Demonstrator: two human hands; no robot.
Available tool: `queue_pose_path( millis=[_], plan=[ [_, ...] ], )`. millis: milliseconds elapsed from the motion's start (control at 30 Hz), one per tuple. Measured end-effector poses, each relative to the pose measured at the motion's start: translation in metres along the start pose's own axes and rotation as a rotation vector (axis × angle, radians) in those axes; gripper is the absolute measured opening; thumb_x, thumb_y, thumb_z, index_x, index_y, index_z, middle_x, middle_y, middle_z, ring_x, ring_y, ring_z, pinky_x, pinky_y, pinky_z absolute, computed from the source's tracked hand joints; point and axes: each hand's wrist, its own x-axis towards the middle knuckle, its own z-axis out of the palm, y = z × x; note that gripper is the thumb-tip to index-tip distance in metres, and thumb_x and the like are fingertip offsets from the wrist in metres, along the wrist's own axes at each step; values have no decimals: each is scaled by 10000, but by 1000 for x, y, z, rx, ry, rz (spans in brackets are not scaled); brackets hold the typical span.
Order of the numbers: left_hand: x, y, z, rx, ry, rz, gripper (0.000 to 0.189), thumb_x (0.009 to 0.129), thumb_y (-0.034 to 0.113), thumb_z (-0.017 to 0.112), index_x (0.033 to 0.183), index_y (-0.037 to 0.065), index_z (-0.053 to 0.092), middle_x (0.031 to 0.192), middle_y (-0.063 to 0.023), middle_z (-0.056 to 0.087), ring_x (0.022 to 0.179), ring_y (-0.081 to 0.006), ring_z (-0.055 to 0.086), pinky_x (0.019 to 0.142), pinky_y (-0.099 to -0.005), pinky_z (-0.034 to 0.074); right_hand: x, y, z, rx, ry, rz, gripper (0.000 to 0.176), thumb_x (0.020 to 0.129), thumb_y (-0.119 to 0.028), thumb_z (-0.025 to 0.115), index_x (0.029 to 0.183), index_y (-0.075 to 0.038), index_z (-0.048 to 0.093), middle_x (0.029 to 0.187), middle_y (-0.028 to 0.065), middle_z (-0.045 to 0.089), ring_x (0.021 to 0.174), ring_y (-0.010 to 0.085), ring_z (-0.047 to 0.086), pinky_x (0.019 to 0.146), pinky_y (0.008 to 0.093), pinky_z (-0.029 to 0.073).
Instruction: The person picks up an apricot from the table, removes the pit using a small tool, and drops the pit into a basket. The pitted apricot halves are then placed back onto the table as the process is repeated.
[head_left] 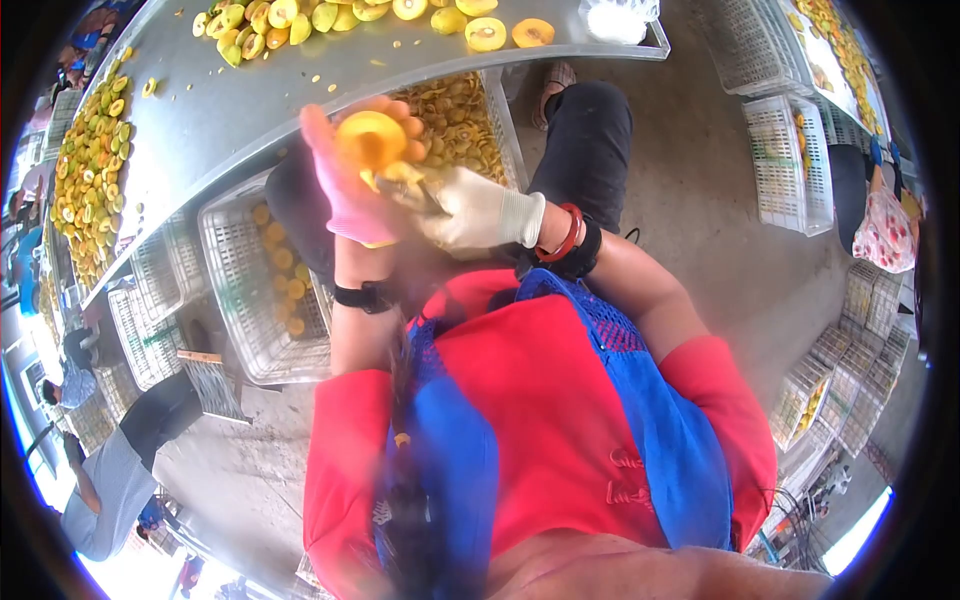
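Note:
My left hand (pixel 352 170), in a pink glove, is wrapped round a halved yellow fruit, which looks like a peach half (pixel 371 140), cut face up. My right hand (pixel 465 208), in a whitish glove, is closed just below it. Yellow bits show at its fingertips; blur hides what it grips. Under the hands stands a crate of fruit scraps (pixel 455 120). On the metal table (pixel 225 110) beyond lie several halved fruits (pixel 487 34), some with the pit showing.
A white plastic crate (pixel 222 250) with fruit halves stands by my left leg. More halves (pixel 92 180) are heaped at the table's left end. A white plastic bag (pixel 615 20) lies at its right corner. Stacked crates (pixel 790 160) and other people are around.

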Motion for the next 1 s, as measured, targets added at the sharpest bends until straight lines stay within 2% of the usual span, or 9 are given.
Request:
queue_pose_path(
  millis=[100,200,300,367,467,533,567,800,1000],
  plan=[
    [18,26,-56,-113,-206,-61,847,943,747,334,1163,-14,632,1010,-222,693,756,-365,706,458,-387,561,-10,2,5,59,0,128,377,916,-132,624,1266,-15,548,957,219,674,882,366,679,781,386,529],
    [5,50,-62,227,256,460,814,946,722,381,1178,-15,634,1018,-224,694,816,-368,705,555,-416,598,-16,-5,7,67,198,122,355,906,-171,630,1199,15,557,987,244,681,924,399,674,793,410,527],
    [-3,91,-116,803,809,872,557,1028,467,475,1218,-31,635,1181,-228,648,1002,-331,675,871,-384,587,-12,27,-4,-108,-91,568,376,897,-230,621,1154,37,558,1009,278,676,973,432,659,820,447,518],
    [-31,117,-96,1664,1176,630,424,992,307,605,1286,2,621,1291,-216,598,1075,-323,643,934,-384,556,-17,51,1,-125,-70,599,396,894,-275,607,1106,56,556,1000,320,658,983,461,643,833,484,504],
    [-10,114,-94,1450,962,761,387,978,272,630,1283,33,634,1329,-172,591,1146,-294,611,974,-400,528,-15,49,4,-114,26,549,374,904,-270,602,1070,62,551,954,329,655,952,474,640,818,498,504],
    [12,88,-58,1274,592,614,376,969,282,641,1258,42,653,1369,-150,569,1229,-260,556,991,-406,507,-16,61,12,-140,121,475,364,905,-264,608,1057,63,556,909,300,670,883,444,667,778,487,517],
    [31,75,-49,1625,447,673,347,942,163,636,1259,22,652,1351,-109,616,1220,-229,595,982,-346,499,-16,66,14,-155,169,436,360,905,-261,612,1050,64,558,886,286,677,848,428,681,758,481,524],
    [146,-20,91,1725,-264,37,749,872,542,668,1449,94,500,1339,-168,617,1173,-251,637,993,-376,482,-32,83,2,80,45,820,281,920,-224,626,987,45,586,699,121,629,596,224,639,573,356,495],
    [221,-82,70,2078,-324,226,779,814,519,743,1381,33,522,1124,-143,712,904,-202,714,868,-353,529,-36,69,-13,187,72,887,260,920,-217,653,941,33,586,712,84,610,587,172,592,557,338,482]
  ],
)
